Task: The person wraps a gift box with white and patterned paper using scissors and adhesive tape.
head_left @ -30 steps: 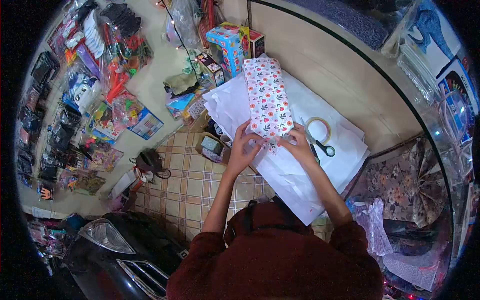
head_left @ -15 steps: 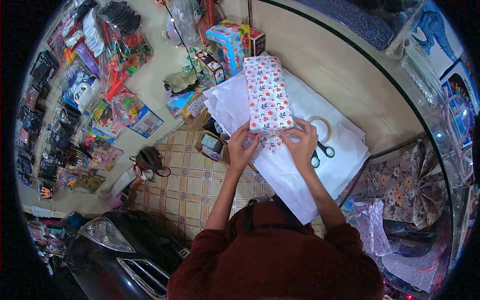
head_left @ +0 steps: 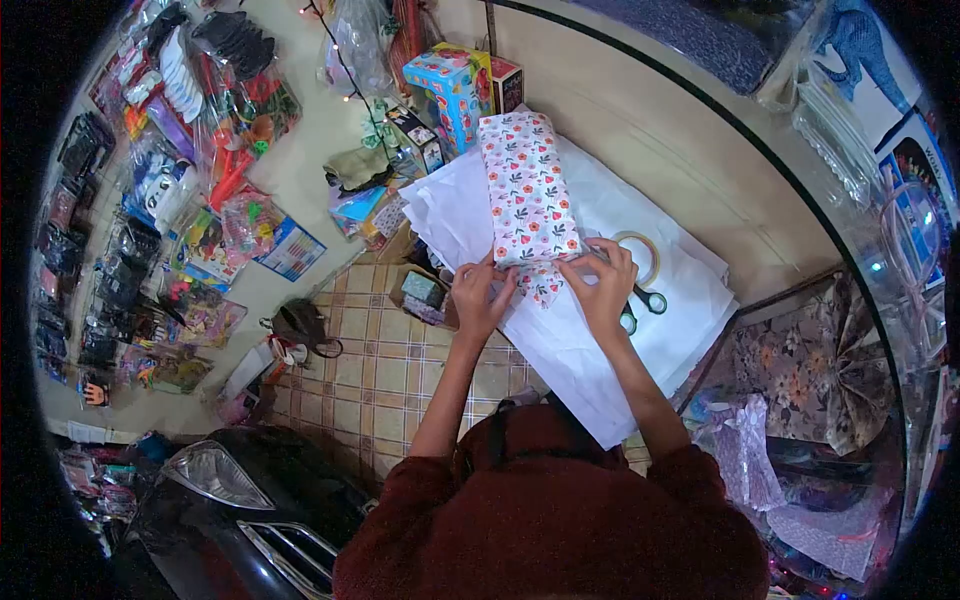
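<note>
A long box in white floral wrapping paper (head_left: 530, 190) lies on a stack of large white sheets (head_left: 580, 350). At its near end a pointed paper flap (head_left: 543, 285) sticks out towards me. My left hand (head_left: 482, 295) is closed at the left corner of that end, thumb and fingertips on the folded paper. On the right corner, my right hand (head_left: 605, 282) pinches the paper at the flap's edge. Beside my right hand lie a roll of tape (head_left: 655, 262) and dark-handled scissors (head_left: 653, 301), partly hidden by the hand and wrist.
Behind the wrapped box stand a blue toy box (head_left: 450, 95) and smaller packages. An open carton (head_left: 425, 292) is left of the sheets, above the tiled floor (head_left: 370, 350). Bagged goods hang at left, over a black scooter (head_left: 230, 500). A glass edge (head_left: 800, 190) curves along the right.
The whole view has shifted slightly. Both hands stay at the near end of the wrapped box, with small finger movements at the folds; the left fingers sit a little lower and more bent.
</note>
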A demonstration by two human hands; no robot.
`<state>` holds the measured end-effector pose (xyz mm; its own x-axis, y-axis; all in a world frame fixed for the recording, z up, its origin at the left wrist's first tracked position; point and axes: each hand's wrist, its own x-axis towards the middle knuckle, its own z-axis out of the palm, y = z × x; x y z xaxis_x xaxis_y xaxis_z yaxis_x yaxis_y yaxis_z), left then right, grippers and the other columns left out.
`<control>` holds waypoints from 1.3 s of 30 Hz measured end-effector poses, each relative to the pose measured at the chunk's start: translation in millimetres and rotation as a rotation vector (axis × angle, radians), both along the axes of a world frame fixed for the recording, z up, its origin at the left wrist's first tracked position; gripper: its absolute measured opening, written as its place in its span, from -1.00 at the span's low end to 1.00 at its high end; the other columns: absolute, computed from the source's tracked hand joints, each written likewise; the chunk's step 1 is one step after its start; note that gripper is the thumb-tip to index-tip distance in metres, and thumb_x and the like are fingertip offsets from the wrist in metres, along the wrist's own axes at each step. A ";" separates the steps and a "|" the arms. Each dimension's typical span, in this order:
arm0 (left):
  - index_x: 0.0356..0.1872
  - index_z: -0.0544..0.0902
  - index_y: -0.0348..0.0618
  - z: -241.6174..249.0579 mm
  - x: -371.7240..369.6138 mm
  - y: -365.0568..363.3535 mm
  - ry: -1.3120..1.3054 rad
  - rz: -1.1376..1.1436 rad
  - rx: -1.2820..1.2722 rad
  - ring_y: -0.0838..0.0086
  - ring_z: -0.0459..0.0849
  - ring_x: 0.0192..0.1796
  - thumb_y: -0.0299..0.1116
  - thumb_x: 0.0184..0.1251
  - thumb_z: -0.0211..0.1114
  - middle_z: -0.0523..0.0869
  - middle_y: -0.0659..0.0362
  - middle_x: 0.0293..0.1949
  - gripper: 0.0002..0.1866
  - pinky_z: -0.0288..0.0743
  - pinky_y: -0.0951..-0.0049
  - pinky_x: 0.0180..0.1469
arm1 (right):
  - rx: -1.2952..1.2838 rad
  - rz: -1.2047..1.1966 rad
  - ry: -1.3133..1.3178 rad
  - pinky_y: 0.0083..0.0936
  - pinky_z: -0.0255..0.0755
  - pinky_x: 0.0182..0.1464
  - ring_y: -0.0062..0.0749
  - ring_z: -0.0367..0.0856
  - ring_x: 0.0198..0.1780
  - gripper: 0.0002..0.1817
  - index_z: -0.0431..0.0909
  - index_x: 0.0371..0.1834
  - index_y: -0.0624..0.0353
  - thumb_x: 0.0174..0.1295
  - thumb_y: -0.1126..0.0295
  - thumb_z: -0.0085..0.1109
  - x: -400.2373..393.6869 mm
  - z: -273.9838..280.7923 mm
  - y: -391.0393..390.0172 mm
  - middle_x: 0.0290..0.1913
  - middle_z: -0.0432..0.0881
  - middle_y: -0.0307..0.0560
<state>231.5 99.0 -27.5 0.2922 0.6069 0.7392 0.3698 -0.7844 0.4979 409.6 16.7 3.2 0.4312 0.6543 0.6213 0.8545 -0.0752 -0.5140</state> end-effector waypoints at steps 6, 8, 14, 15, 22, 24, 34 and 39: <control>-0.08 0.62 -0.33 -7.4 0.7 4.8 0.002 0.022 0.092 0.38 0.65 -0.39 -0.39 0.01 0.47 0.71 0.15 -0.42 -0.58 0.40 0.33 -0.16 | 0.062 0.005 -0.085 -0.35 0.14 -0.01 -0.36 0.46 -0.05 -0.75 0.65 -0.61 -0.03 -0.15 0.12 0.50 -1.0 5.0 -0.8 -0.15 0.56 -0.31; -0.23 0.61 -0.29 -10.2 0.9 5.3 -0.010 0.016 0.074 0.36 0.66 -0.35 -0.41 0.00 0.47 0.71 0.09 -0.33 -0.68 0.40 0.32 -0.16 | 0.072 0.014 -0.096 -0.35 0.14 -0.02 -0.37 0.47 -0.08 -0.75 0.65 -0.60 -0.03 -0.14 0.12 0.49 -0.7 5.2 -1.1 -0.15 0.56 -0.31; -0.53 0.58 -0.24 -3.8 1.4 3.6 -0.034 0.014 0.061 0.36 0.69 -0.30 -0.46 -0.05 0.47 0.73 -0.02 -0.15 -0.81 0.40 0.33 -0.17 | 0.037 0.044 -0.045 -0.26 0.19 0.08 -0.33 0.58 -0.07 -0.74 0.62 -0.60 0.06 -0.08 0.17 0.47 0.5 1.7 -1.1 -0.21 0.62 -0.23; -0.52 0.58 -0.25 -2.5 1.5 4.6 -0.039 0.015 0.067 0.37 0.69 -0.31 -0.47 -0.06 0.47 0.73 -0.02 -0.15 -0.81 0.40 0.33 -0.17 | 0.060 0.058 -0.050 -0.22 0.20 0.12 -0.31 0.60 -0.06 -0.73 0.60 -0.61 0.08 -0.07 0.18 0.47 1.0 -0.7 1.8 -0.24 0.64 -0.19; -0.13 0.46 -0.32 -8.4 -3.1 7.0 -0.231 -0.081 -0.320 0.40 0.73 -0.24 -0.48 0.03 0.49 0.73 -0.03 -0.16 -0.58 0.55 0.39 -0.14 | 0.088 0.168 0.110 -0.10 0.08 0.36 -0.20 0.66 -0.21 -0.75 0.55 -0.62 0.21 -0.05 0.36 0.46 -0.4 -3.4 4.2 -0.49 0.62 -0.10; -0.06 0.39 -0.33 -10.5 -5.9 8.4 -0.213 -0.110 -0.371 0.35 0.73 -0.17 -0.47 0.06 0.48 0.72 -0.04 -0.13 -0.51 0.57 0.41 -0.12 | 0.107 0.184 0.125 -0.09 0.08 0.37 -0.19 0.65 -0.27 -0.76 0.54 -0.63 0.23 -0.06 0.39 0.46 -0.4 -2.0 4.4 -0.50 0.61 -0.09; 0.23 0.35 -0.24 7.8 -32.2 19.0 -0.127 -0.138 -0.296 0.16 0.50 0.25 -0.45 -0.02 0.46 0.52 -0.07 0.18 -0.28 0.34 0.24 0.23 | 0.117 0.203 0.252 -0.14 0.23 0.32 -0.20 0.57 -0.45 -0.77 0.54 -0.64 0.29 -0.09 0.48 0.46 -2.4 2.9 4.8 -0.55 0.58 -0.07; 0.32 0.34 -0.06 66.8 -6.9 4.7 0.079 -0.124 0.009 0.09 0.22 0.42 -0.27 -0.13 0.54 0.31 0.04 0.38 -0.13 0.10 0.07 0.36 | 0.102 0.209 0.269 -0.12 0.21 0.34 -0.21 0.58 -0.45 -0.78 0.54 -0.63 0.30 -0.10 0.48 0.46 -2.5 3.8 4.9 -0.54 0.59 -0.07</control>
<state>224.7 103.7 39.4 0.4222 0.5558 0.7161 0.3075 -0.8309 0.4637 407.1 21.6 7.0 0.4520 0.6859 0.5703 0.6788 0.1503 -0.7187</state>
